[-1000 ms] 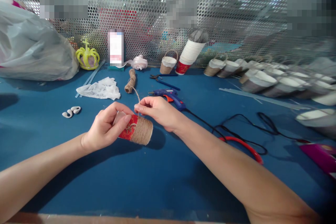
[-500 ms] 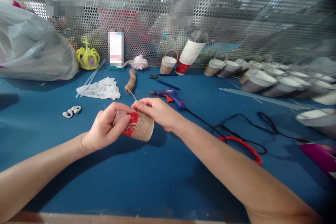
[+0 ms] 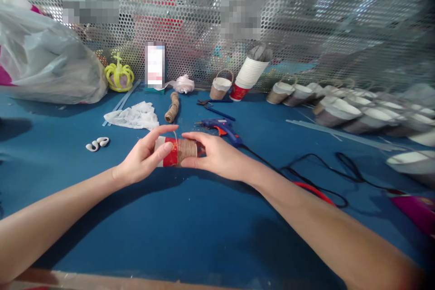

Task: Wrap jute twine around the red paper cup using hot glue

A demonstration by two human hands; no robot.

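Observation:
A red and white paper cup (image 3: 170, 156) lies on its side between my hands, partly wound with brown twine (image 3: 187, 150). My left hand (image 3: 144, 154) grips its white end, thumb in front and index finger stretched over the top. Around the twine-wrapped end, my right hand (image 3: 217, 155) holds the cup between thumb and fingers. A loose strand of twine rises from the cup near my left index fingertip. Just behind lies the twine bundle (image 3: 172, 107). The blue glue gun (image 3: 222, 128) rests behind my right hand.
Pliers (image 3: 215, 108), a white lace cloth (image 3: 134, 116) and white earbuds (image 3: 97, 143) lie on the blue table. At the back stand a stack of paper cups (image 3: 249, 74) and a small twine basket (image 3: 220, 88). Several lined baskets (image 3: 340, 111) crowd the right; a black cord (image 3: 316, 163) trails there.
My right hand has moved from the strand at the cup's top to around its twine-wrapped end. The cup has turned more level, and my left index finger has stretched out.

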